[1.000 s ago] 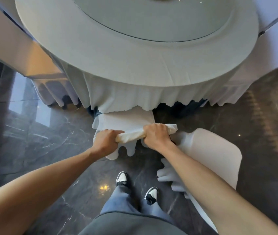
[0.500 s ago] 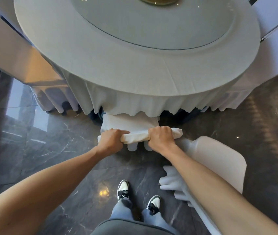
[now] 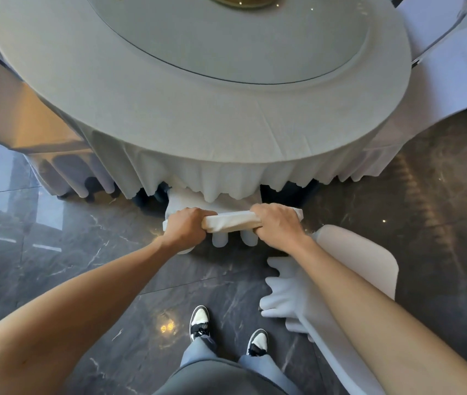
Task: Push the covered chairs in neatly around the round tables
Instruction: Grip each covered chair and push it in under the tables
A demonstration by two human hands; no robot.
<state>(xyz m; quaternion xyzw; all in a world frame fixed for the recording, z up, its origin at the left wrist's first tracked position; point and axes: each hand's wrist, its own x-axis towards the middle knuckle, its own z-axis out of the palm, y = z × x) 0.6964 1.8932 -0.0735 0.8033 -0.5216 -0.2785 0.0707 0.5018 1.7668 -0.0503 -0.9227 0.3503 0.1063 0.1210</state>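
Here the covered chair (image 3: 233, 220) stands at the near edge of the round table (image 3: 198, 109), its seat tucked under the hanging tablecloth (image 3: 226, 178) so that only the top of the white-covered backrest and a little of the cover below it show. Left hand (image 3: 184, 229) is clamped over the left end of the backrest top, fingers curled round it; right hand (image 3: 276, 225) is clamped over the right end in the same way. The cloth of the cover is bunched between the two fists. Both forearms are bare and stretched forward. A second covered chair (image 3: 354, 269) stands just beside the right forearm, to the right of the held one, clear of the tablecloth and turned at an angle to the table. On the table top lies a round glass turntable (image 3: 226, 38). Below, two black-and-white shoes (image 3: 199, 320) stand on the dark, glossy marble floor (image 3: 55, 252), behind the held chair.
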